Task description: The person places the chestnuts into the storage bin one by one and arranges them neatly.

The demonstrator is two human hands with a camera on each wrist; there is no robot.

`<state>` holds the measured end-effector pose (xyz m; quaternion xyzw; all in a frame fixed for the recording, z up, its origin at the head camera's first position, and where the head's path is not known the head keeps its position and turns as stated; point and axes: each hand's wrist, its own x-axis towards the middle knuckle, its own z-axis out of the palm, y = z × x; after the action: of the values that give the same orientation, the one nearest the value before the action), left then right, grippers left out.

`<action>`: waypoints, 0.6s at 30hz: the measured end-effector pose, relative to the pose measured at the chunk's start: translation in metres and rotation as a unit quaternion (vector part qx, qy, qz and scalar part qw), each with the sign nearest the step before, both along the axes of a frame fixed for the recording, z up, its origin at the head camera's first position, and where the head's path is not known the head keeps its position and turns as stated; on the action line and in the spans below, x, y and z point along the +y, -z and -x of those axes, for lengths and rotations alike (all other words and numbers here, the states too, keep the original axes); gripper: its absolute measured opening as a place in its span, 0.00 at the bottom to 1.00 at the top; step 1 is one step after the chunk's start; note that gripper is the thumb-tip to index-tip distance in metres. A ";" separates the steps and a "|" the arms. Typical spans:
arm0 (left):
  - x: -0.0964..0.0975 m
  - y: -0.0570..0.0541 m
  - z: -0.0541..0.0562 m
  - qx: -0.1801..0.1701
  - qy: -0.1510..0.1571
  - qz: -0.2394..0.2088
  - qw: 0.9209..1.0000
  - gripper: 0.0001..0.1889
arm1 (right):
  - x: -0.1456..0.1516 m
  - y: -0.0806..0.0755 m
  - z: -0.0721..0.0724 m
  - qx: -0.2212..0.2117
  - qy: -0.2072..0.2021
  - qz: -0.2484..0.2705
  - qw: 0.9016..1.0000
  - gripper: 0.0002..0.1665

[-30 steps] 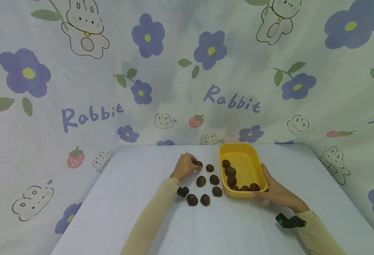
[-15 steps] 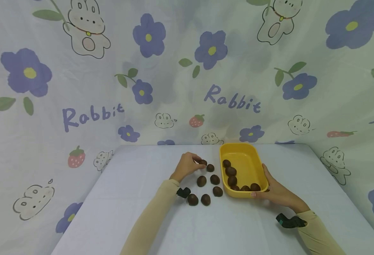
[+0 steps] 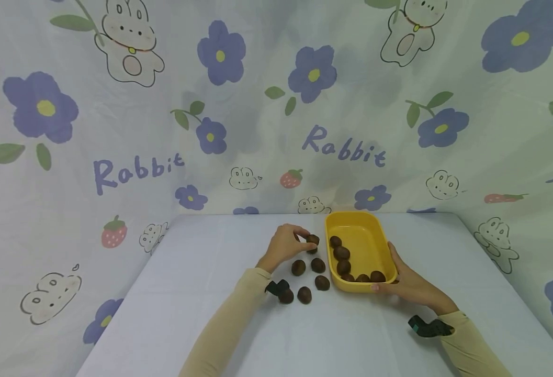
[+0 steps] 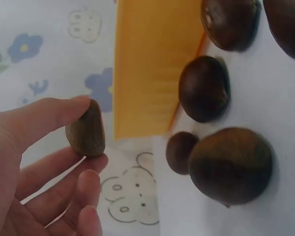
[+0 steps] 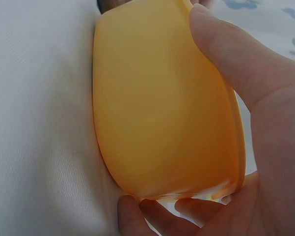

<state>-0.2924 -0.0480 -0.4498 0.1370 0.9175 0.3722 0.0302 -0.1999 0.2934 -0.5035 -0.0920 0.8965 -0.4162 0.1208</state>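
My left hand (image 3: 284, 245) pinches a brown chestnut (image 4: 87, 130) between thumb and fingertips, raised over the table just left of the yellow tray (image 3: 367, 234). Beneath it, a second chestnut is partly hidden in the head view. Several loose chestnuts (image 3: 318, 265) lie on the table between my left forearm and the tray. With its thumb at the near rim and fingers along the right side, my right hand (image 3: 413, 283) holds the tray by its near right corner. Inside the tray, several chestnuts (image 3: 341, 253) line the left and near walls.
A white-covered table (image 3: 351, 335) carries everything. Behind it hangs a cloth backdrop (image 3: 257, 115) printed with rabbits, purple flowers and strawberries. Black wrist devices (image 3: 429, 326) sit at both sleeves; the left one overlaps a chestnut (image 3: 286, 297) in the head view.
Pinching the chestnut, my left hand has moved right towards the tray, lifting the nut above a neighbouring one. My right hand and the tray have stayed in place.
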 end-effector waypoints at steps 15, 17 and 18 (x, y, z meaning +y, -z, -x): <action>0.027 -0.006 -0.016 0.017 0.030 -0.022 0.999 0.18 | -0.001 0.000 0.001 -0.016 0.004 -0.010 1.000 0.81; 0.032 -0.007 -0.019 0.015 0.033 -0.023 0.999 0.18 | -0.001 -0.001 0.001 -0.019 0.004 -0.012 1.000 0.81; 0.034 -0.007 -0.020 0.013 0.033 -0.023 0.999 0.18 | -0.002 -0.001 0.001 -0.020 0.004 -0.012 1.000 0.81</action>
<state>-0.2724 -0.0136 -0.4428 0.1727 0.9040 0.3901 0.0277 -0.2010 0.2917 -0.5026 -0.0783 0.8993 -0.4076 0.1377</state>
